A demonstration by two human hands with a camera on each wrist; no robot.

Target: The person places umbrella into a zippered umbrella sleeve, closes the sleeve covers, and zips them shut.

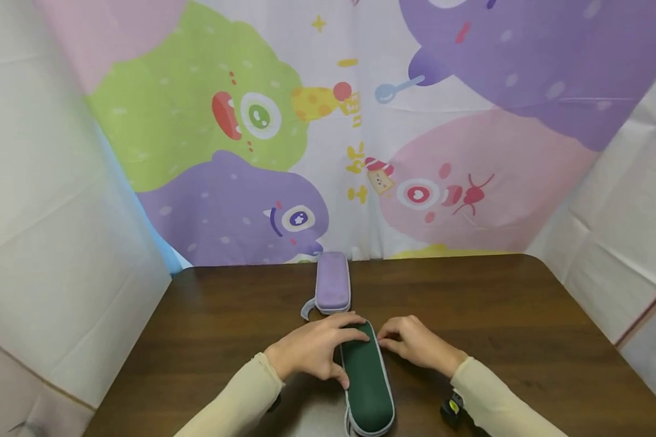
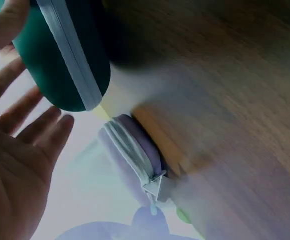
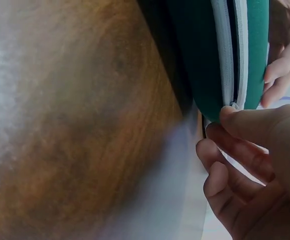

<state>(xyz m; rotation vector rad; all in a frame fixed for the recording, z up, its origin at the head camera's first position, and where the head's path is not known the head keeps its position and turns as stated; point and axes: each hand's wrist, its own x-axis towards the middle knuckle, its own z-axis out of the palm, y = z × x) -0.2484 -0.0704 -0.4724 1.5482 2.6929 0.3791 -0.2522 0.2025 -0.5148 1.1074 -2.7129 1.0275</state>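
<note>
A long, round-ended green zippered case lies on the table with its near end toward me. My left hand holds it from the left, fingers over its far part and thumb against its side. At the case's far right edge is my right hand. In the right wrist view its thumb and index finger pinch the zipper pull, and the zipper tapes stand apart along the stretch that shows. The left wrist view shows a closed stretch of zipper along the green case's other side.
Beyond the green case lies a purple zippered case with a grey strap loop on its left. The brown wooden table ends at a cartoon-printed curtain. White cloth walls stand at both sides.
</note>
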